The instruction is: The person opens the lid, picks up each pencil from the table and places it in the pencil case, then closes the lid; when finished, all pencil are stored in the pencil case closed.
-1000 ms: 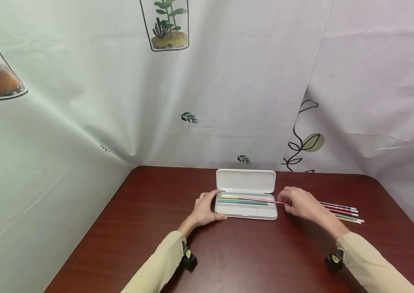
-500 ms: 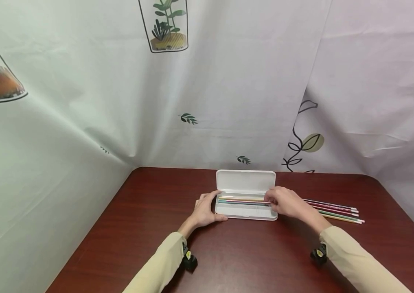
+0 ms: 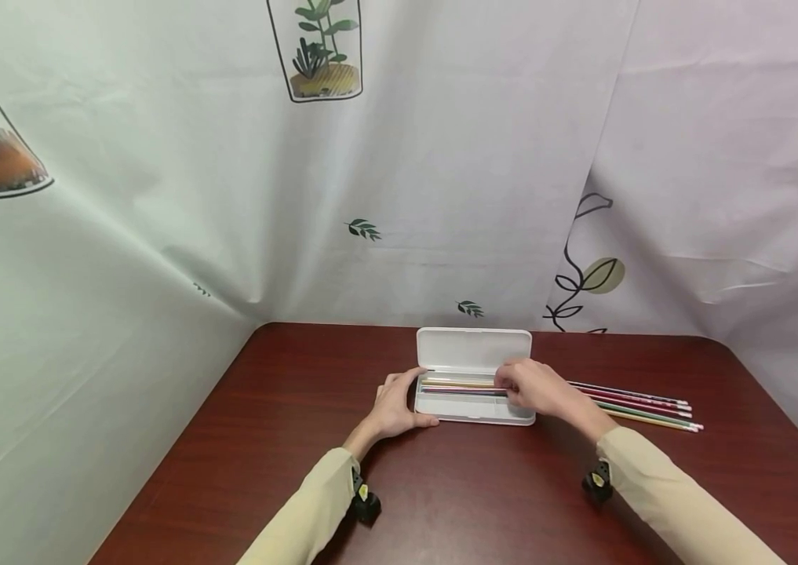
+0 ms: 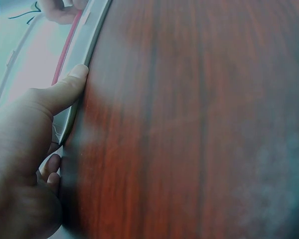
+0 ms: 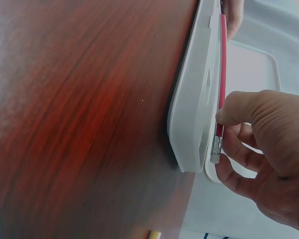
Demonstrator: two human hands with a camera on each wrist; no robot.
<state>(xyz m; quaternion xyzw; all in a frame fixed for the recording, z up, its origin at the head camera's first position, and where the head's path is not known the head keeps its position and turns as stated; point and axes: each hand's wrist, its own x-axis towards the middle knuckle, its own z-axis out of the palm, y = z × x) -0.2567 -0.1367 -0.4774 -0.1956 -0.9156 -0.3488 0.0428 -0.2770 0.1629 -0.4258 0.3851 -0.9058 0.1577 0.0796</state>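
Note:
A white pencil case (image 3: 465,418) lies on the table with its lid (image 3: 474,349) raised at the back. My left hand (image 3: 391,405) holds its left end, thumb along the front edge and fingers toward the back corner. Over the case's right part, my right hand (image 3: 538,387) pinches a red pencil (image 5: 222,69) near its eraser end, between thumb and fingers. That pencil lies lengthwise along the case, as the left wrist view also shows. Several pencils (image 3: 458,384) are in the long rear compartment, their right ends hidden by my right hand.
Several more pencils (image 3: 642,402) lie fanned on the dark red wooden table (image 3: 483,486) right of the case, erasers to the right. Behind the table hangs a white printed cloth (image 3: 483,157), which also runs along both sides.
My right hand has moved left with the red pencil, from beyond the case's right end to over the case. The left hand has stayed at the case's left end.

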